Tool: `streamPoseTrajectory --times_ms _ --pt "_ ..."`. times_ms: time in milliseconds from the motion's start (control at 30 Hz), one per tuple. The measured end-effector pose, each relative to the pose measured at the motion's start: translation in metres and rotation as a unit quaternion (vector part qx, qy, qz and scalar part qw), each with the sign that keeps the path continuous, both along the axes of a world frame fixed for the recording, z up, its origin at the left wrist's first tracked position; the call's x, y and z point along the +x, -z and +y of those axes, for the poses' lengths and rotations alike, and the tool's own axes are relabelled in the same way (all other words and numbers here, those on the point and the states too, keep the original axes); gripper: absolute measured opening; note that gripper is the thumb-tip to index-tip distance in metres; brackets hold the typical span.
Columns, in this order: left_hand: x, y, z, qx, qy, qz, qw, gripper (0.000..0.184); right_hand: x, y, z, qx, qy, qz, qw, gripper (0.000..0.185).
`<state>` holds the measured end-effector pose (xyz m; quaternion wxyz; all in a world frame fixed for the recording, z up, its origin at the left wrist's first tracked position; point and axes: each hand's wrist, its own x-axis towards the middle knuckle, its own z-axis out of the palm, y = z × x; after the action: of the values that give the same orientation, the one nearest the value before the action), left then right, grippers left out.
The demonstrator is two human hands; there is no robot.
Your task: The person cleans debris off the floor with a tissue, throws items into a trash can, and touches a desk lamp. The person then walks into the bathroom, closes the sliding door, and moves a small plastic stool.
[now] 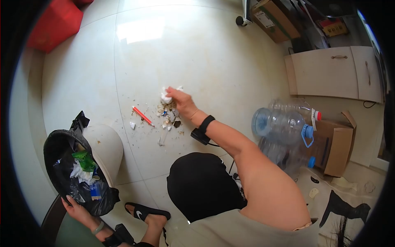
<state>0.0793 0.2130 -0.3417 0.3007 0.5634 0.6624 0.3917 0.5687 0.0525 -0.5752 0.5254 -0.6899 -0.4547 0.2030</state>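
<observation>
Tiled floor (214,49): white tissue (165,98) in right hand (181,103), debris (167,122) beside.

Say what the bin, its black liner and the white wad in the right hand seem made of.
Bin: probably smooth plastic; its curved white wall looks softly shiny.
Black liner: apparently thin, glossy plastic film, wrinkled with highlights.
White wad: likely matte tissue paper, crumpled, though blur leaves that open.

Two hands (181,103), one bin (108,144), one red stick (142,116), three capped bottles (284,125), one slipper (138,213), two cardboard boxes (343,144)
</observation>
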Motion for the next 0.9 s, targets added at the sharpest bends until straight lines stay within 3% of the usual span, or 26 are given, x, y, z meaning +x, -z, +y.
streamPoseTrajectory --times_ms 33,67,133,167,300,367,433,467,533,700,767,900 --pt "-0.003 0.001 0.001 0.015 -0.004 0.034 0.999 0.043 0.011 -0.004 -0.007 0.038 0.073 -0.036 0.996 0.034" --pt "-0.004 0.004 0.001 0.028 -0.007 0.065 0.997 0.044 0.029 -0.008 -0.014 0.07 0.143 0.037 0.987 0.032" --pt "-0.009 0.006 0.002 0.021 -0.005 0.057 0.998 0.045 0.092 -0.007 -0.032 0.044 0.329 -0.005 0.943 0.03" --pt "-0.008 0.007 0.003 0.014 -0.014 0.056 0.998 0.047 0.13 -0.004 -0.041 0.007 0.402 -0.064 0.913 0.024" --pt "-0.003 0.002 0.002 0.001 -0.04 0.057 0.998 0.049 0.232 0.051 -0.047 -0.288 0.497 -0.032 0.818 0.032" --pt "0.002 -0.002 -0.001 0.0 -0.024 0.052 0.998 0.045 0.209 0.063 -0.013 -0.173 0.461 -0.124 0.862 0.037" --pt "0.001 -0.002 -0.001 0.002 0.008 0.019 1.0 0.04 0.165 0.038 0.029 -0.151 0.333 -0.082 0.927 0.039" --pt "0.002 -0.003 -0.001 0.009 0.021 0.014 1.0 0.038 0.14 0.034 0.047 -0.149 0.321 -0.072 0.932 0.039" --pt "0.009 -0.005 -0.003 0.003 0.026 0.004 1.0 0.036 0.085 0.031 0.073 -0.087 0.153 -0.126 0.976 0.034" --pt "0.015 -0.006 -0.004 0.022 0.016 -0.012 1.0 0.034 0.024 0.02 0.069 -0.012 -0.068 -0.131 0.989 0.028" --pt "0.022 -0.012 -0.005 0.028 0.01 -0.077 0.997 0.035 0.007 0.008 0.049 -0.04 -0.168 -0.126 0.977 0.029" --pt "0.031 -0.022 -0.01 0.004 -0.022 -0.1 0.995 0.036 0.009 -0.016 0.072 -0.033 -0.185 -0.07 0.98 0.028"
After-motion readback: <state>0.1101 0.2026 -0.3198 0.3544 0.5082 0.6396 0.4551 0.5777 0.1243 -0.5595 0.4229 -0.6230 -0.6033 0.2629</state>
